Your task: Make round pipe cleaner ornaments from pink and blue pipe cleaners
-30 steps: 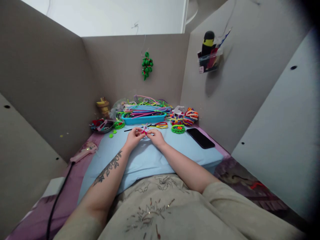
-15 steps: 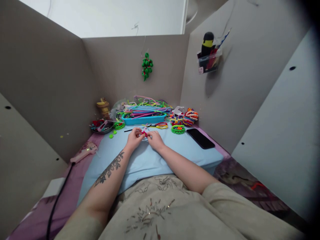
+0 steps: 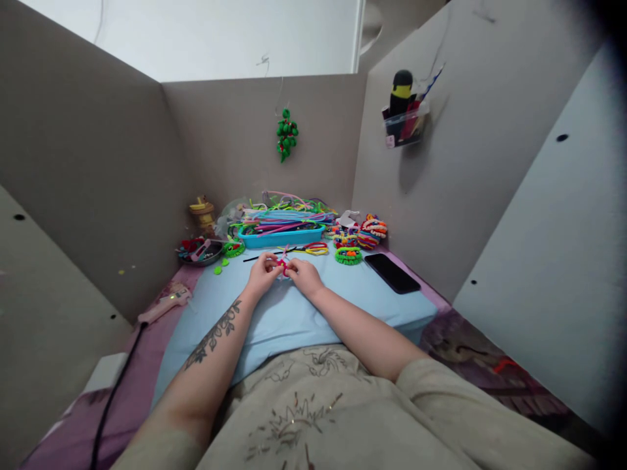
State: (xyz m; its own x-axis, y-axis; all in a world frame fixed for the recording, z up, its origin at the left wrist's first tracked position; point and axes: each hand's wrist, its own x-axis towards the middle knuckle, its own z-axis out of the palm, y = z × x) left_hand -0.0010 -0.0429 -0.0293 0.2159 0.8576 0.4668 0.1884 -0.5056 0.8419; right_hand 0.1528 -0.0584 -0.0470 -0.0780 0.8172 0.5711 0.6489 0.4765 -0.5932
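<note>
My left hand and my right hand meet over a light blue pad. Both pinch a small red and pink pipe-cleaner piece between the fingertips. Just beyond the hands lie scissors with red and yellow handles. A blue tray heaped with coloured pipe cleaners stands behind them.
A black phone lies right of the hands. Finished colourful coiled pieces sit at the back right, a green one nearer. A dish of bits and a pink glue gun with cord are left. Cardboard walls enclose everything.
The hands stay together on the small piece, with slight finger movement. The camera has tilted a little, shifting the scene.
</note>
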